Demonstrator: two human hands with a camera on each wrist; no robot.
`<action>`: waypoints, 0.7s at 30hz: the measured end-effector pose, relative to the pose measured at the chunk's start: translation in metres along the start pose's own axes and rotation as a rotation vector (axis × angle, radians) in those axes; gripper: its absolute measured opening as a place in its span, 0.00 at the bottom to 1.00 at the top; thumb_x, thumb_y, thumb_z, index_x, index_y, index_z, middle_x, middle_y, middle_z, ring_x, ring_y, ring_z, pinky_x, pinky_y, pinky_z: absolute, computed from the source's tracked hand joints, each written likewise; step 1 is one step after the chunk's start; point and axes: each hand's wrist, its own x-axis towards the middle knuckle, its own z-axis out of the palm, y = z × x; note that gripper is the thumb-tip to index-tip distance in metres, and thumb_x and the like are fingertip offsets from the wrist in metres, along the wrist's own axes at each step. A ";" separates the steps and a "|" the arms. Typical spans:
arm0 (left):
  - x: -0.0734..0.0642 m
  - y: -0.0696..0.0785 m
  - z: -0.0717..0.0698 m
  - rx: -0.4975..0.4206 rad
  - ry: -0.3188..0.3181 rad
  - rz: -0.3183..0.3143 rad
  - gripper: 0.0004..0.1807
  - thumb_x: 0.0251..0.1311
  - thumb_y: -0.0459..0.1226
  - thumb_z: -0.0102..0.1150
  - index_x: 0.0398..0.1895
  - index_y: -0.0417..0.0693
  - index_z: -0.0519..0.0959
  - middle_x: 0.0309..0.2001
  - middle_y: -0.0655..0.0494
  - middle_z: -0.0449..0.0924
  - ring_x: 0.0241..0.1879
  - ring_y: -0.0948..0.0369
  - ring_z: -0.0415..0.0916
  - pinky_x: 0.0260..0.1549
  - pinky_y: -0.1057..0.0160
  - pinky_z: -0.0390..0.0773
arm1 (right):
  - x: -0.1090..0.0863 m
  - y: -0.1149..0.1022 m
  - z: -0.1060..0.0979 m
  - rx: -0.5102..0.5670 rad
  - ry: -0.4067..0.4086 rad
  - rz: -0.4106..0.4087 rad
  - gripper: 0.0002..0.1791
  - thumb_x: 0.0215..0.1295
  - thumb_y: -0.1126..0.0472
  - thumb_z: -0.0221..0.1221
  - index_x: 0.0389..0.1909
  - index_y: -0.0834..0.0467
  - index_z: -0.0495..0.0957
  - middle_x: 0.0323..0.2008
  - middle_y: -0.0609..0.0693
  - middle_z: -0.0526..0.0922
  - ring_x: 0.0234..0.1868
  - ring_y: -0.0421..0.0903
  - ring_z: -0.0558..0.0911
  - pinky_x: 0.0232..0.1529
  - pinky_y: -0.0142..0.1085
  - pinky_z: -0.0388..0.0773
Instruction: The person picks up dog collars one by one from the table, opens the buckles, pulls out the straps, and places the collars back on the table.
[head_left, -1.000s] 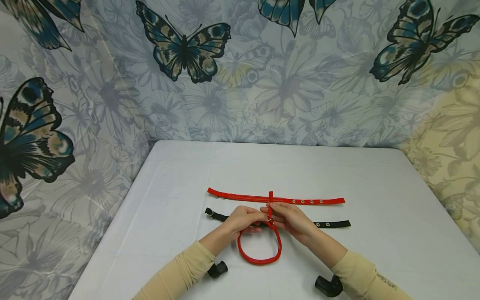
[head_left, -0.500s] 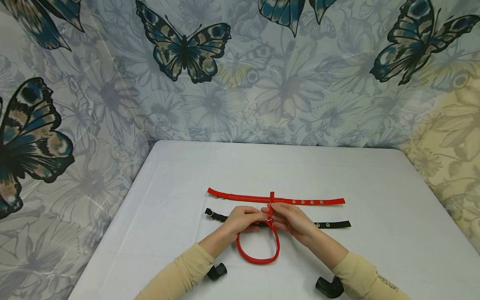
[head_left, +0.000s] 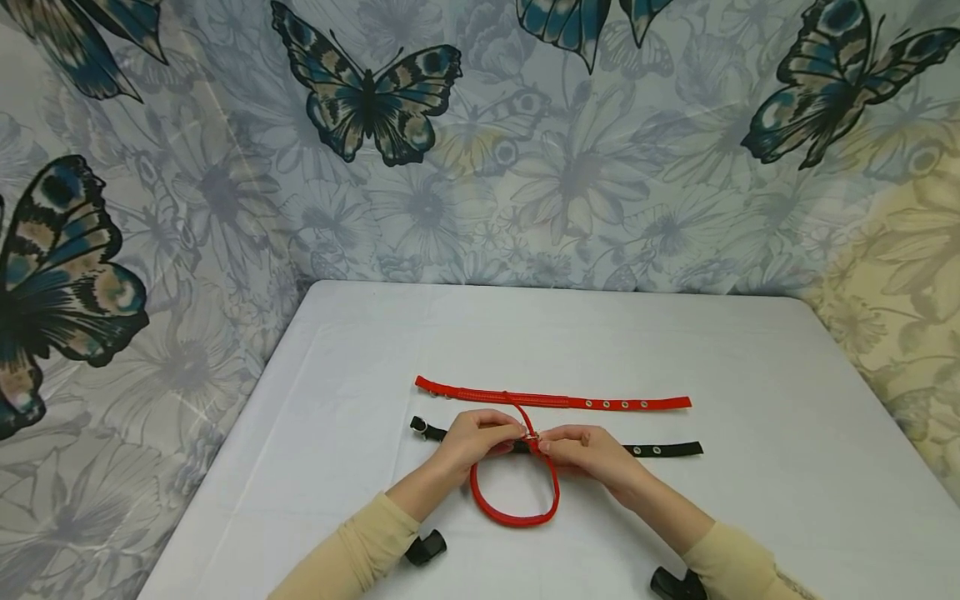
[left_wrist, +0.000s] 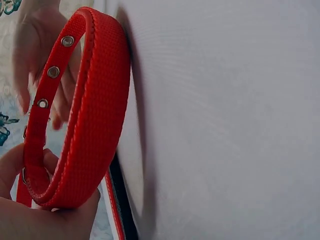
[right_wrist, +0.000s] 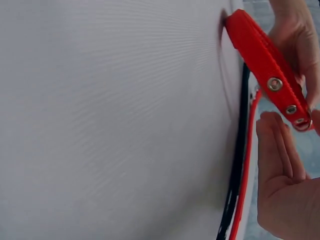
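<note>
A red dog collar, bent into a loop, stands up on the white table. My left hand pinches it beside its metal buckle; the free tail sticks up and leans left. In the left wrist view the thumb and a finger hold the red collar at its lower end, where buckle hardware and eyelets show. My right hand is at the other side of the buckle, fingers fairly straight, with fingertips beside the strap. The right wrist view shows its lower fingers close to the collar's buckle end.
A second red collar lies flat farther back. A black collar lies in front of it, partly behind my hands. Dark wrist devices show at the left sleeve and right sleeve. Butterfly-patterned cloth hangs behind the white table.
My right hand has let go of the collar's tail and drawn back slightly right and nearer. The tail now leans left instead of standing straight. My left hand keeps its hold.
</note>
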 end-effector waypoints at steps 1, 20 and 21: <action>0.000 -0.001 -0.001 -0.016 0.007 -0.001 0.10 0.56 0.33 0.68 0.37 0.34 0.84 0.34 0.52 0.85 0.36 0.60 0.81 0.43 0.61 0.82 | -0.001 0.001 -0.001 -0.017 -0.004 -0.001 0.22 0.64 0.52 0.63 0.50 0.66 0.80 0.43 0.55 0.86 0.46 0.47 0.84 0.48 0.38 0.81; 0.000 -0.005 -0.005 -0.072 0.066 0.008 0.10 0.55 0.34 0.69 0.37 0.35 0.84 0.33 0.55 0.84 0.33 0.63 0.81 0.42 0.64 0.82 | -0.001 0.001 0.002 0.035 0.002 -0.026 0.22 0.65 0.52 0.64 0.49 0.68 0.80 0.39 0.57 0.87 0.43 0.48 0.86 0.46 0.37 0.82; 0.000 -0.006 -0.006 -0.068 0.072 0.005 0.10 0.55 0.34 0.69 0.37 0.35 0.85 0.32 0.55 0.84 0.32 0.63 0.80 0.42 0.64 0.82 | -0.001 0.001 0.002 0.038 0.000 -0.026 0.22 0.65 0.53 0.64 0.49 0.68 0.80 0.39 0.57 0.87 0.43 0.48 0.86 0.46 0.37 0.82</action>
